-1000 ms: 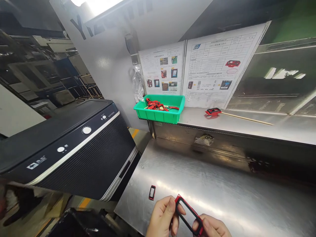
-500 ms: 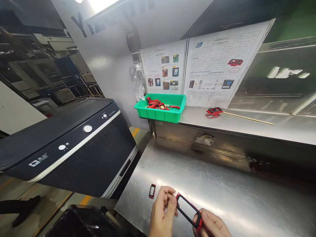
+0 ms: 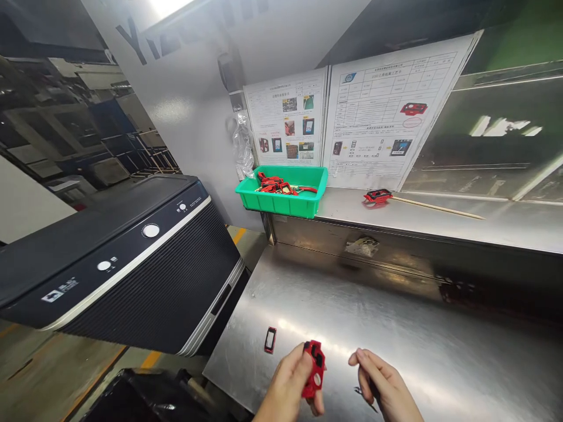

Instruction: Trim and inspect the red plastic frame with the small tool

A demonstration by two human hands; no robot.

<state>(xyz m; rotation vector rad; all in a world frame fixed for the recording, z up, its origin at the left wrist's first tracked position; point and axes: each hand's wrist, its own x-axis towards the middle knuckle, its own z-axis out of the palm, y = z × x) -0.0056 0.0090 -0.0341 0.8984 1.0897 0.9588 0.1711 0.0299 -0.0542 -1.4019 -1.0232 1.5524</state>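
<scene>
Red frame point(image 3: 314, 370) pinched in left hand point(image 3: 288, 390) grip, right hand point(image 3: 380, 387) fingers apart, steel bench point(image 3: 396, 334).

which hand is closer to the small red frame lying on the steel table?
Left. The left hand sits just right of the small red frame, holding a red part; the right hand is farther right.

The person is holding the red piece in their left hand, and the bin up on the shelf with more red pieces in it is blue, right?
Not quite. The bin on the shelf is green, not blue, as the head view shows. The rest holds: the left hand grips the red piece, and more red pieces lie in that bin.
</scene>
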